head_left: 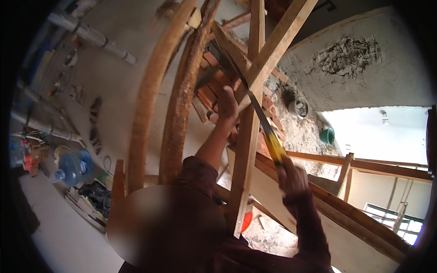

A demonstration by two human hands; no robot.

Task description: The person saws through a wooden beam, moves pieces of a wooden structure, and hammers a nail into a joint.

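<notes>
My right hand (292,177) is closed around the yellow and black handle of a saw (261,113). Its long dark blade, seen nearly edge-on, runs up and to the left across a diagonal wooden beam (280,41), close to where that beam crosses an upright timber (247,159). Against the lower end of the diagonal beam, my left hand (227,107) grips with its thumb up; the fingers are mostly hidden. A blurred oval hides part of the view below my left forearm.
Left of my hands stand two long posts, one a rough brown post (182,95). Red bricks (211,91) lie below. A bucket (299,108) and a green pail (327,135) are on the right; a blue water jug (75,168) is at left. Wooden rails (364,164) cross the right side.
</notes>
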